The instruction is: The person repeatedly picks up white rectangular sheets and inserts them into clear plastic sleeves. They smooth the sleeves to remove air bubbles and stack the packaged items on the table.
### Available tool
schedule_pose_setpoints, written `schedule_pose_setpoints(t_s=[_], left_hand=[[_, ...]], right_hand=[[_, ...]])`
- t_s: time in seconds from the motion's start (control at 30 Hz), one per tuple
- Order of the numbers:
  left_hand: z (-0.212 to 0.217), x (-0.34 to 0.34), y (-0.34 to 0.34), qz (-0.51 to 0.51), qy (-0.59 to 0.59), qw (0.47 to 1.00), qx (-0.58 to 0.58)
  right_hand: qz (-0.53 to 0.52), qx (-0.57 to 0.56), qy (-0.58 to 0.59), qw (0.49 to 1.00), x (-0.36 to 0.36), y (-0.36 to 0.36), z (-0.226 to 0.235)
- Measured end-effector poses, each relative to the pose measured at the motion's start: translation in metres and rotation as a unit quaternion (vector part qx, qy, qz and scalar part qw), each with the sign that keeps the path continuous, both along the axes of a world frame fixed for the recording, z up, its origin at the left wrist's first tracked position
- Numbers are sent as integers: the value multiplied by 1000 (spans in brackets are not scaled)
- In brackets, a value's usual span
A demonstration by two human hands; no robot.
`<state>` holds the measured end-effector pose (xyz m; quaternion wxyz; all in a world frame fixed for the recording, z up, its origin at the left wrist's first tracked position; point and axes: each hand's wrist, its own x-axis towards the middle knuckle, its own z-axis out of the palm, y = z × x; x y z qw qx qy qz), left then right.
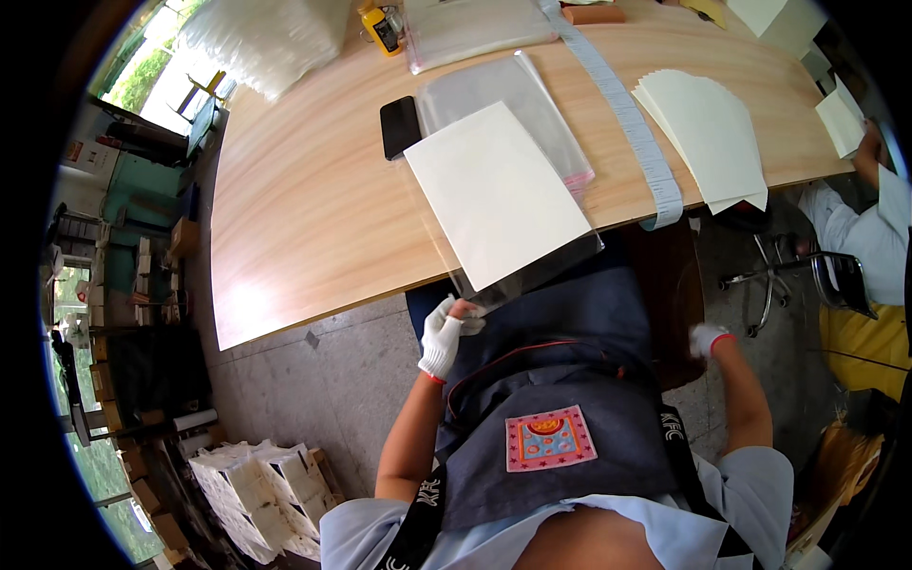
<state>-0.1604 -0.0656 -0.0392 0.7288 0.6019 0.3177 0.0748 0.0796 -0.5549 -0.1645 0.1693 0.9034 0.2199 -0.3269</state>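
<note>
My left hand [445,334], in a white knit glove with bare fingertips, pinches the near left corner of a clear plastic bag [532,275]. A white card sheet [499,195] lies over or inside that bag; I cannot tell which. Bag and sheet reach past the table's front edge, above my lap. Under the sheet's far end lies a stack of clear bags [475,90] with a pink-marked edge. My right hand [708,339], also gloved, is off to the right beside my lap, away from the table. It is smeared by motion and its fingers are hard to make out.
A black phone [400,128] lies left of the bags. Right of them are a paper label strip [632,123] and fanned white sheets [703,133]. A yellow bottle [380,28] stands at the back. Another person [869,209] sits at far right near a wheeled chair [836,283].
</note>
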Motion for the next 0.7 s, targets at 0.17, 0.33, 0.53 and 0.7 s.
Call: schedule_pose_setpoints(t_s=[0.17,0.33,0.53,0.7], left_hand=[[-7,-1,-3,39,-44,723,689],[-8,21,-2,-20,-117,710,695],[-15,13,-7,84,-95,859,497],[-28,13,-15,241,-90,963,83]], right_hand=[[-15,331,-118,936,-6,162,129],[292,529,-193,773,-4,264,176],[111,637,-125,753,3,279,147],[-124,632,-22,764,-15,290,133]])
